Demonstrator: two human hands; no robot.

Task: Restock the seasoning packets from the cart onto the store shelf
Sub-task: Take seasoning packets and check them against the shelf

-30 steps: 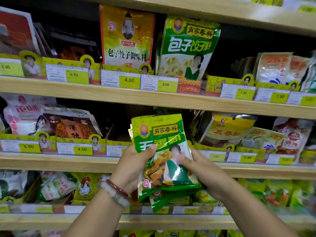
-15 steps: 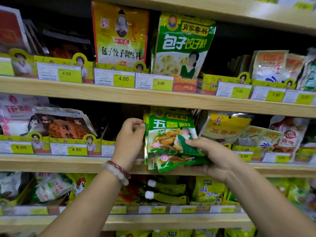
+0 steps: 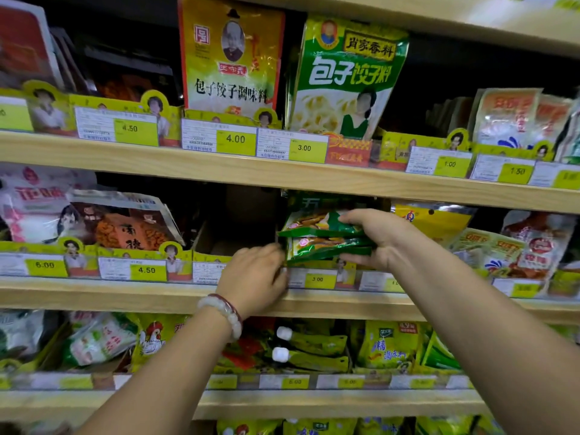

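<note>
Head view, working outward from you: your left hand sits nearest, fingers curled at the shelf lip, just left of the green packets. Its fingertips are at the packets' left edge, but blur hides whether they pinch anything, so I cannot tell if it grips or only steadies. A bead bracelet circles that wrist.

Your right hand is clamped on the packets from their right side, fingers over the top and thumb underneath. That grip seems chosen to keep the small stack squared while you feed it in flat, low enough to pass under the board above the packets.

The packets themselves hang partly inside the middle shelf bay, directly above the 3.00 tag, their front ends tipped toward you and not yet resting behind the tag rail. Another green pack stands behind them, deeper in the bay, which suggests this is their proper slot.

Left of the packets the bay opens on a brown carton that looks nearly bare. Right of the packets leans a yellow pack. Above the packets, on the upper shelf, stands a tall green bag.

No cart shows from this angle.
</note>
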